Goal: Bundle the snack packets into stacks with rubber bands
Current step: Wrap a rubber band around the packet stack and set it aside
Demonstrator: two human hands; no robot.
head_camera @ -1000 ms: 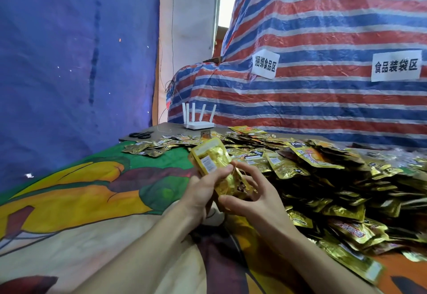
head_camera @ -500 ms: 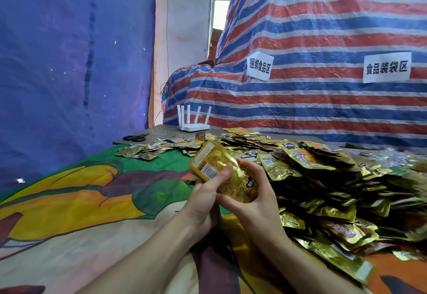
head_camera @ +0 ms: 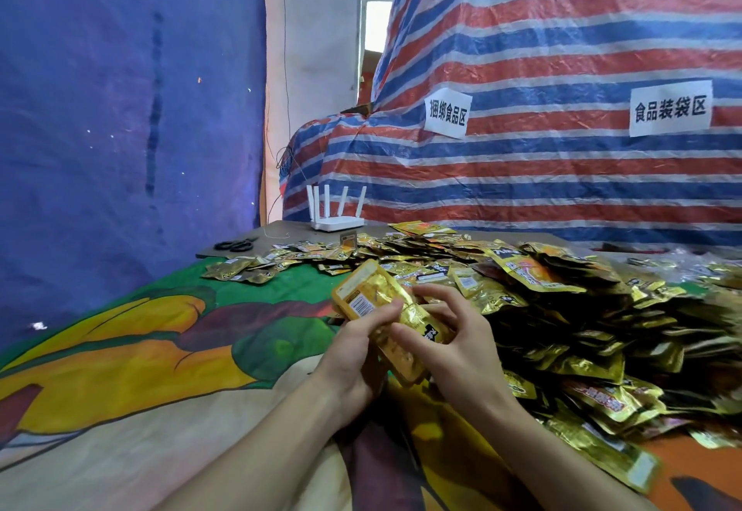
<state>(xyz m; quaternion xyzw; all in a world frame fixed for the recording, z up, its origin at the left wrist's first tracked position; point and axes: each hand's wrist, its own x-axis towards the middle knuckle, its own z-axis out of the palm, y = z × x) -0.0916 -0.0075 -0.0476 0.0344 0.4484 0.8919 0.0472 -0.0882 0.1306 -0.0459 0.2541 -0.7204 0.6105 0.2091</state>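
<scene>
left hand [head_camera: 353, 354], right hand [head_camera: 461, 350], gripping packet stack [head_camera: 373, 297]

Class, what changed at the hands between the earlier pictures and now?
The right hand loosened its wrap on the stack of gold packets; its fingers now arch, spread, over it. The left hand still grips the stack; the packet pile lies unchanged.

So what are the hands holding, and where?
A stack of gold packets. The left hand grips its lower left edge, thumb on the front; the right hand pinches its right side.
</scene>
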